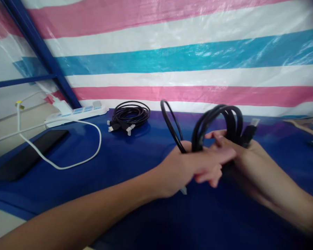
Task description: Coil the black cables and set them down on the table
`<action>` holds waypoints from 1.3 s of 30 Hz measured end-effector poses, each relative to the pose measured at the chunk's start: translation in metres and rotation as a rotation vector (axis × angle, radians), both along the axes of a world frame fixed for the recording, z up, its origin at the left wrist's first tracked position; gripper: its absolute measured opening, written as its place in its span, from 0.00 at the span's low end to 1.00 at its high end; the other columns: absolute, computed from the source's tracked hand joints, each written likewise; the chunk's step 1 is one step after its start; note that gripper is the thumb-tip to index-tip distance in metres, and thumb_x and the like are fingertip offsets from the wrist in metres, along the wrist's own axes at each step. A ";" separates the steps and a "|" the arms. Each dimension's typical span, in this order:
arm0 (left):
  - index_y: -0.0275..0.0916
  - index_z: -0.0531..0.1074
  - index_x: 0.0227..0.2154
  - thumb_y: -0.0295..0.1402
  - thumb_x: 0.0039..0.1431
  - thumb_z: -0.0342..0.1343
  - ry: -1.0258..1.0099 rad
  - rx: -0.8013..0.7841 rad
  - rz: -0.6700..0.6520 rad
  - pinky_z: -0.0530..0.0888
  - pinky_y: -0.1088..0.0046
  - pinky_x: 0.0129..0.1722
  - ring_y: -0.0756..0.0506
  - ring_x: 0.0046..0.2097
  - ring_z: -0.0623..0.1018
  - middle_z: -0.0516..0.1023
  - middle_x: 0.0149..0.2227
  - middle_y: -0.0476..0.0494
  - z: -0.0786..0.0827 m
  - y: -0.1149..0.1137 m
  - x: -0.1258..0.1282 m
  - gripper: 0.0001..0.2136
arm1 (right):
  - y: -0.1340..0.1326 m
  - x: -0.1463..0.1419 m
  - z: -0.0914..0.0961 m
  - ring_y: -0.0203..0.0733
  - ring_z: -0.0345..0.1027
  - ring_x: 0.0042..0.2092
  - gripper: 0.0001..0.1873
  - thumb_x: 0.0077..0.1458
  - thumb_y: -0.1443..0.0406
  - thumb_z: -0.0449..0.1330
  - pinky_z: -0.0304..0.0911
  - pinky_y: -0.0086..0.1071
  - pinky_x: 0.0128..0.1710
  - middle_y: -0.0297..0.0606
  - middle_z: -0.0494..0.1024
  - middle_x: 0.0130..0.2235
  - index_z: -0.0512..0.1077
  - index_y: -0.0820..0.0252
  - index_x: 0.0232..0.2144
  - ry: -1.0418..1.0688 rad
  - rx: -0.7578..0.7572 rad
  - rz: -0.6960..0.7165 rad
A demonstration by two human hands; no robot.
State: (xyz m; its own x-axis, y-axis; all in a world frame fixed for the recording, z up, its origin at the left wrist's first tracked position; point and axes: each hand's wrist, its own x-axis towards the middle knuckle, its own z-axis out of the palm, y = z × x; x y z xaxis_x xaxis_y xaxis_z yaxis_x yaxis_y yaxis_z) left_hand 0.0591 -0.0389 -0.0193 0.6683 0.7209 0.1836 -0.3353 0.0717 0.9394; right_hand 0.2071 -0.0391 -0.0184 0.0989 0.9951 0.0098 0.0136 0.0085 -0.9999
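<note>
A black cable (216,111) is gathered in loops between my two hands, above the blue table. My left hand (185,166) is closed around one side of the loops, and a thinner loop stands up to its left. My right hand (232,146), a little blurred, grips the other side. One black plug (249,133) with a clear cap points up beside my right wrist. A pale tip (183,190) shows below my left hand. The fingers overlap at the middle and hide part of the bundle.
A coiled black cable (131,114) with capped plugs lies on the blue table (135,156) at the back. To the left are a white power strip (91,111), a looped white cord (100,139) and a flat black object (31,154). A striped plastic sheet (172,62) hangs behind.
</note>
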 end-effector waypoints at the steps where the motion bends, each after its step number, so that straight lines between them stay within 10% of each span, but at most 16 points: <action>1: 0.39 0.53 0.10 0.38 0.61 0.49 -0.059 -0.066 0.046 0.69 0.72 0.40 0.53 0.20 0.63 0.51 0.11 0.55 0.001 0.003 -0.001 0.24 | -0.002 0.000 0.002 0.38 0.65 0.23 0.13 0.47 0.55 0.63 0.65 0.30 0.21 0.31 0.70 0.20 0.71 0.55 0.32 0.092 -0.013 0.030; 8: 0.38 0.62 0.21 0.34 0.58 0.55 -0.107 -0.211 0.140 0.71 0.75 0.31 0.55 0.17 0.62 0.52 0.11 0.60 0.007 0.009 -0.011 0.13 | -0.011 0.008 0.018 0.27 0.39 0.11 0.09 0.46 0.59 0.66 0.53 0.24 0.10 0.20 0.47 0.09 0.76 0.56 0.30 0.233 0.007 0.119; 19: 0.38 0.64 0.24 0.41 0.51 0.60 0.253 -0.150 -0.015 0.58 0.80 0.15 0.58 0.14 0.52 0.51 0.12 0.62 0.014 -0.002 -0.010 0.13 | -0.011 0.029 0.020 0.26 0.38 0.13 0.19 0.35 0.55 0.66 0.43 0.24 0.10 0.23 0.50 0.11 0.62 0.57 0.12 -0.204 -0.398 0.425; 22: 0.39 0.56 0.16 0.41 0.51 0.60 0.277 -0.271 0.047 0.52 0.79 0.15 0.59 0.14 0.49 0.47 0.11 0.61 0.017 -0.004 -0.008 0.20 | -0.011 0.025 0.020 0.31 0.45 0.12 0.22 0.41 0.49 0.60 0.47 0.28 0.11 0.27 0.54 0.09 0.60 0.56 0.12 -0.486 -0.236 0.386; 29: 0.41 0.45 0.14 0.41 0.51 0.59 0.241 -0.446 0.128 0.50 0.78 0.16 0.59 0.13 0.46 0.43 0.11 0.61 0.011 -0.002 -0.006 0.26 | -0.007 0.021 0.007 0.45 0.62 0.17 0.11 0.54 0.60 0.49 0.49 0.34 0.18 0.35 0.69 0.18 0.63 0.55 0.22 -1.266 0.678 0.021; 39: 0.39 0.52 0.15 0.41 0.50 0.59 0.383 -0.455 -0.111 0.57 0.79 0.16 0.58 0.14 0.52 0.50 0.13 0.59 0.024 0.004 -0.024 0.21 | -0.011 0.027 0.002 0.62 0.67 0.39 0.22 0.55 0.60 0.52 0.61 0.49 0.34 0.53 0.72 0.43 0.65 0.59 0.51 -1.510 1.039 -0.050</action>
